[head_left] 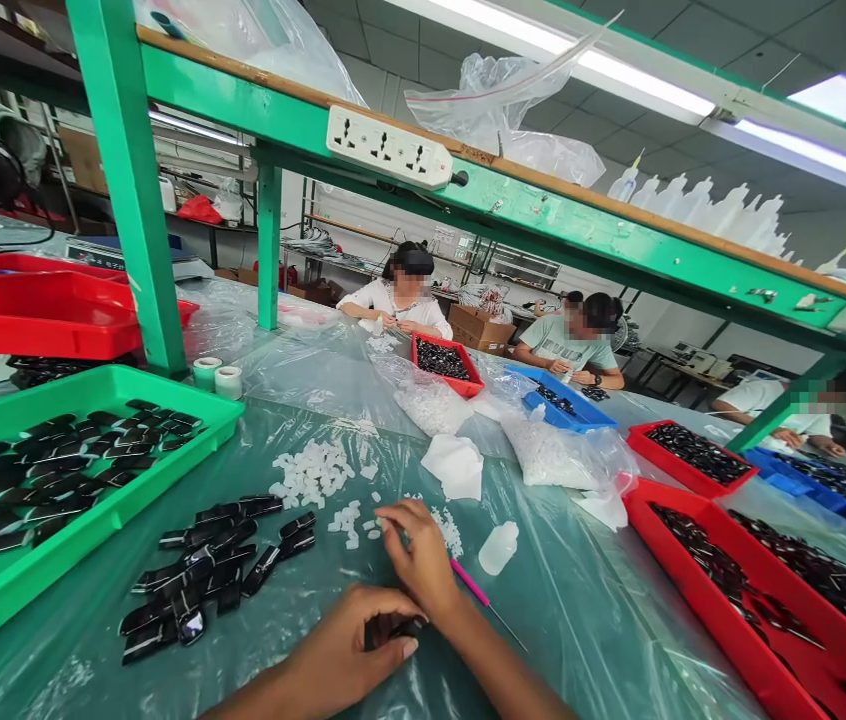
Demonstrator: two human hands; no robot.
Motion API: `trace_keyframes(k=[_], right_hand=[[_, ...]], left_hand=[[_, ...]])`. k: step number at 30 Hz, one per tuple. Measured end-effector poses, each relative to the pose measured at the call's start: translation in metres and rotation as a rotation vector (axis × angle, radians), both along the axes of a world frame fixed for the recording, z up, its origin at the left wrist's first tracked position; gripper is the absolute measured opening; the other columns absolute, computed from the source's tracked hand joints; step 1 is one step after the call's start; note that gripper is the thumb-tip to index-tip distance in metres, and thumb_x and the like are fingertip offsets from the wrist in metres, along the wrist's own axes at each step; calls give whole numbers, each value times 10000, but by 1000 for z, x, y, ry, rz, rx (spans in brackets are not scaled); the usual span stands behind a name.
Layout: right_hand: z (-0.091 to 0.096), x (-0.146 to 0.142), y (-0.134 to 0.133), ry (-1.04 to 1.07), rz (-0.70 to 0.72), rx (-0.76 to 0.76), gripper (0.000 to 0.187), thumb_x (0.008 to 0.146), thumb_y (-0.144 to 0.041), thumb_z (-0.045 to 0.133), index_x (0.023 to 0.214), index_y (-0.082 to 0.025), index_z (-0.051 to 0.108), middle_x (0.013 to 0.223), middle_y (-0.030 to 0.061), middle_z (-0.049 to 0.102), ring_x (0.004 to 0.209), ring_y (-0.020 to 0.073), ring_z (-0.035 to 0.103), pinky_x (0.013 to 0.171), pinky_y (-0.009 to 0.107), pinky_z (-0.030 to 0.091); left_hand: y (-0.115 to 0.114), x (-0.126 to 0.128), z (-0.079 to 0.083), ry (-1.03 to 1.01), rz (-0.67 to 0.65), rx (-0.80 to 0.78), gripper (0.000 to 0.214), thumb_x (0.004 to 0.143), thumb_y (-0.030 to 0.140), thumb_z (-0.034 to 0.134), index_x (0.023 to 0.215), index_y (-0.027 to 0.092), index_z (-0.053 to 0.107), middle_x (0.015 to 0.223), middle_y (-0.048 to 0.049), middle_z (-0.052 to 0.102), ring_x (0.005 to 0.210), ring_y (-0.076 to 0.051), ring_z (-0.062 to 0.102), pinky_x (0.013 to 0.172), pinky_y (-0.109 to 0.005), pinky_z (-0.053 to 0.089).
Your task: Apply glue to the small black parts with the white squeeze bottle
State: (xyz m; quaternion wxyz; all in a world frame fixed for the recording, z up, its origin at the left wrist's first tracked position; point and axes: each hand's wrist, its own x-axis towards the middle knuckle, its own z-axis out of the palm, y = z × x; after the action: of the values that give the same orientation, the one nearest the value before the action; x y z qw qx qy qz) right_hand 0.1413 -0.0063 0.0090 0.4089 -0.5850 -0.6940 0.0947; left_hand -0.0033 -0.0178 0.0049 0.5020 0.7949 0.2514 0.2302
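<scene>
My left hand (344,655) is closed around a small black glossy part (387,629) near the bottom edge. My right hand (417,556) reaches forward over it. Its fingertips are pinched together at a scatter of small white plastic pieces (314,472) on the plastic-covered table. Whether a piece is in the pinch is too small to tell. A pink-handled thin tool (474,592) lies just right of my right wrist. A pile of black glossy parts (205,570) lies left of my hands.
A green tray (130,500) of black parts sits at the left and red trays (738,610) of black parts at the right. A small white bottle (499,548), bags of white pieces (558,455) and tape rolls (217,377) are nearby. Other people work across the table.
</scene>
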Motion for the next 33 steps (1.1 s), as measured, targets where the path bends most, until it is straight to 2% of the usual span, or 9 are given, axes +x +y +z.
trace_keyframes(k=[5, 9, 19, 25, 29, 33], right_hand=[[5, 14, -34, 305, -48, -45, 307, 933, -308, 342, 1075, -211, 596, 931, 44, 605, 778, 148, 583, 680, 248, 483], [-3, 23, -54, 456, -69, -93, 316, 927, -347, 351, 1073, -210, 596, 835, 28, 598, 685, 143, 570, 674, 264, 488], [-7, 25, -68, 842, -79, -134, 166, 830, -364, 547, 894, -227, 615, 735, -11, 589, 675, 147, 582, 687, 260, 460], [-12, 22, -73, 836, -106, -113, 143, 762, -328, 637, 825, -203, 669, 764, 44, 688, 745, 201, 647, 695, 295, 498], [-17, 16, -73, 836, -52, -101, 85, 748, -279, 659, 793, -208, 670, 814, 58, 722, 771, 209, 672, 724, 316, 514], [-18, 10, -75, 812, -86, -86, 67, 737, -253, 672, 791, -216, 684, 852, 59, 731, 811, 214, 679, 758, 325, 519]], left_hand=[[1, 1, -4, -34, -5, -42, 209, 799, 283, 564, 919, 147, 669, 768, -35, 638, 699, -162, 530, 637, -224, 408], [4, 1, -4, -49, 4, -93, 238, 808, 313, 565, 935, 136, 659, 763, -32, 615, 698, -156, 503, 623, -218, 386], [10, 5, -3, -109, -32, -236, 332, 818, 417, 562, 923, 113, 645, 698, -18, 577, 597, -125, 496, 552, -205, 376], [9, 6, 3, -140, -72, -321, 362, 814, 445, 563, 923, 110, 645, 739, -43, 604, 580, -120, 518, 559, -212, 401], [9, 6, 2, -182, -94, -350, 349, 820, 435, 562, 885, 102, 645, 758, -46, 590, 611, -124, 523, 593, -220, 425], [9, 6, 0, -211, -102, -353, 362, 825, 448, 548, 864, 99, 638, 729, -33, 566, 616, -124, 510, 595, -221, 422]])
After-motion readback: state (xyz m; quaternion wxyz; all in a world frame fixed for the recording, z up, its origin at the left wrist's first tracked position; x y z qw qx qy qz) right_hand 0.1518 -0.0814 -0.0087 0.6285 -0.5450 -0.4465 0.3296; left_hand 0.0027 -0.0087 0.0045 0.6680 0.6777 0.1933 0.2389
